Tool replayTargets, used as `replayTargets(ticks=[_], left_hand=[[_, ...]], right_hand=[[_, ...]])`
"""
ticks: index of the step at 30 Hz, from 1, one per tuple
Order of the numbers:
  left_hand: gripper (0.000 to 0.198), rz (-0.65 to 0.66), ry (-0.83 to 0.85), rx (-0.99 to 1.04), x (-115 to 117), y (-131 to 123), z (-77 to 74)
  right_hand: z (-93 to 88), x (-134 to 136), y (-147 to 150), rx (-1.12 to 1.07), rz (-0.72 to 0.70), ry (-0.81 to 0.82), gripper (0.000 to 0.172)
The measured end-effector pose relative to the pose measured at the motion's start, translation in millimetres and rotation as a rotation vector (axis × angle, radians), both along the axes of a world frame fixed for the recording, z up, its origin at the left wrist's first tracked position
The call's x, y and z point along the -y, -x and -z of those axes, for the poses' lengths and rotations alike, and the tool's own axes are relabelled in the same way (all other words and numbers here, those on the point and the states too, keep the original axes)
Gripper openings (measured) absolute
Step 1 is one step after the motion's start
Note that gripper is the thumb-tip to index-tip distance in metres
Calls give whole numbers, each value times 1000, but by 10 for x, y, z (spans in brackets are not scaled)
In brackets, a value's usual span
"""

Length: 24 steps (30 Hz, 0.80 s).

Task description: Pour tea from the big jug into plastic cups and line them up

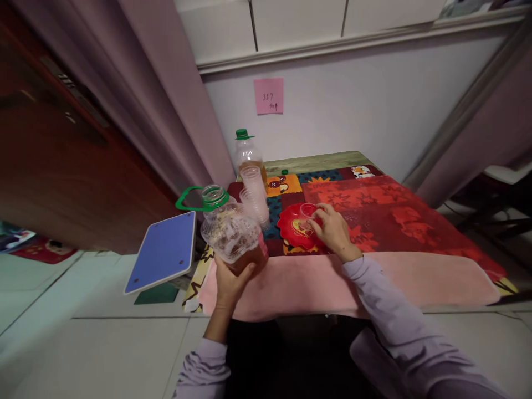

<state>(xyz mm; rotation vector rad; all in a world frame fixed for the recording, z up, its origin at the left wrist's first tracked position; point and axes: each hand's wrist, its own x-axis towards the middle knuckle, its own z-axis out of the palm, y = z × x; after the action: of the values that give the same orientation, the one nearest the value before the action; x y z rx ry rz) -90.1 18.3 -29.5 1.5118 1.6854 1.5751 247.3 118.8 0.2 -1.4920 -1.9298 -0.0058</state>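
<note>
My left hand [231,281] grips the bottom of a large clear plastic jug [233,235] with amber liquid, an open mouth and a green handle ring. The jug is tilted over the table's near left corner. My right hand [333,231] rests on a red scalloped plate [293,227] and closes round a small clear plastic cup [308,211] standing on it. A stack of clear cups [255,195] stands just behind the jug.
A second bottle [248,153] with a green cap stands at the back left. A small green cap [285,172] lies near it. The table bears a red patterned cloth [386,213] and a pink towel [374,280]. A blue stool [164,250] stands left. A pink note [269,95] sticks to the wall.
</note>
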Motion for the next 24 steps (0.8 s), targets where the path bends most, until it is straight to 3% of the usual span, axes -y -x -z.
replayTargets(ticks=[6,12,15,19,24], left_hand=[[96,7,12,-30,23,-8,-43],[93,15,2,-40,44,-17,-79],[92,17,-2,-28,50,-28,-78],[96,13,7,-12,50,-29,-62],[94,38,8,10,47,-32,-61]], right_hand=[[88,-24,59,71,-29,18,24],[133,100,83,-78,26,-74,58],[16,171,172,-116,37,-146,58],[-246,202,547,-87,-137,-87,51],[-446,16,1205,-206,-287,149,79]])
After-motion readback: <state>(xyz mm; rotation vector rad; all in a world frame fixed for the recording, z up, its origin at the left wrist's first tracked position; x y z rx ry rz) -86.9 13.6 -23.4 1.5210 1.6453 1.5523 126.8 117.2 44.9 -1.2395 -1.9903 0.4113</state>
